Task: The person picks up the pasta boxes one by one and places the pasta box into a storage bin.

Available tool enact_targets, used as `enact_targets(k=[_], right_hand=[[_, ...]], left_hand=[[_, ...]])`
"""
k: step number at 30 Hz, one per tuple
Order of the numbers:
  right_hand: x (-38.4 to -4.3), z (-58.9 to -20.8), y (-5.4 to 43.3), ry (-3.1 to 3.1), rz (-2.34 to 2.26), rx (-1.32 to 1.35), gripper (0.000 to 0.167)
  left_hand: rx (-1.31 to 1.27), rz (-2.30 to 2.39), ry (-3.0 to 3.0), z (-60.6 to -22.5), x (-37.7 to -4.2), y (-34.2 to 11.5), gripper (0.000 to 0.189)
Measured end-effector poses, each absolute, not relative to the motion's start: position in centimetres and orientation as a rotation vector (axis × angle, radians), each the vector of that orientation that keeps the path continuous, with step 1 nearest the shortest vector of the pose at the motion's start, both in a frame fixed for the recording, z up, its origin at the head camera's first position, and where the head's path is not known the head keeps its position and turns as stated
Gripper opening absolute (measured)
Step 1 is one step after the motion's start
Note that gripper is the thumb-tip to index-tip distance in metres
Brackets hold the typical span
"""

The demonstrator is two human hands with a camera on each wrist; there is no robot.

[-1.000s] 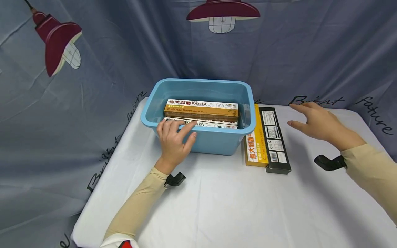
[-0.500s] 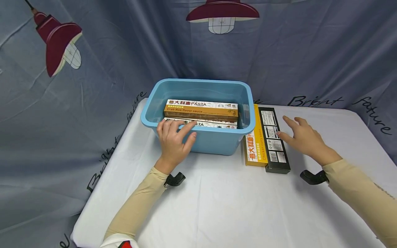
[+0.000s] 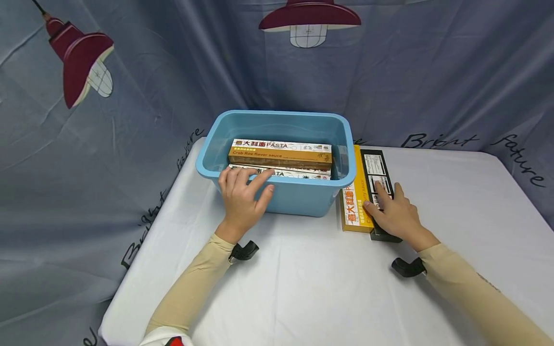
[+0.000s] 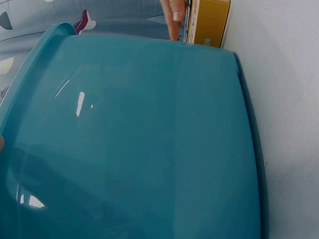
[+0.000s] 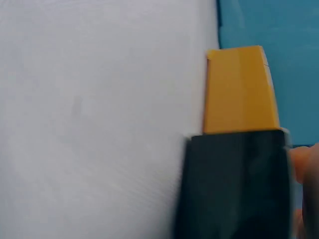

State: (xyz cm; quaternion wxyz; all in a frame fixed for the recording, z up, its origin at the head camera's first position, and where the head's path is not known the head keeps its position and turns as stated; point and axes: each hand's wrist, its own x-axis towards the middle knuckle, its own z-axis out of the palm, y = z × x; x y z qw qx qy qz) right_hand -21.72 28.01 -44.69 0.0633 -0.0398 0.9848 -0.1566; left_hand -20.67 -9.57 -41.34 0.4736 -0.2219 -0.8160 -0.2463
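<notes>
A blue plastic bin stands on the table, holding pasta boxes; the upper one reads "Crab Roe flavor sauce". My left hand grips the bin's near rim, fingers over the edge and thumb outside. Right of the bin a yellow pasta box and a black box lie side by side. My right hand is over the black box, fingers extended and thumb near the seam between the two. The right wrist view shows the ends of the black box and yellow box; contact is unclear.
A white cloth covers the table. Behind and to the left hangs a grey-blue curtain printed with red lamps and lettering. Each wrist wears a black camera mount, such as the right one.
My right hand has moved left and toward me, from beyond the boxes' right side to over the black box. The left hand, bin and boxes stay put.
</notes>
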Motion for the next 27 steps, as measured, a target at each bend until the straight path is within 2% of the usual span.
enact_targets(k=[12,27], right_hand=[[-21.3,-46.5,27.7,3.031,-0.522,-0.081,0.078],[-18.8,-45.8,30.8,2.982,-0.437,-0.085,0.077]], left_hand=[[-0.543,-0.613,-1.991,-41.4,-20.7,-9.5,0.038],[-0.548,-0.602,-1.99,-41.4,-20.8,-9.6,0.038]])
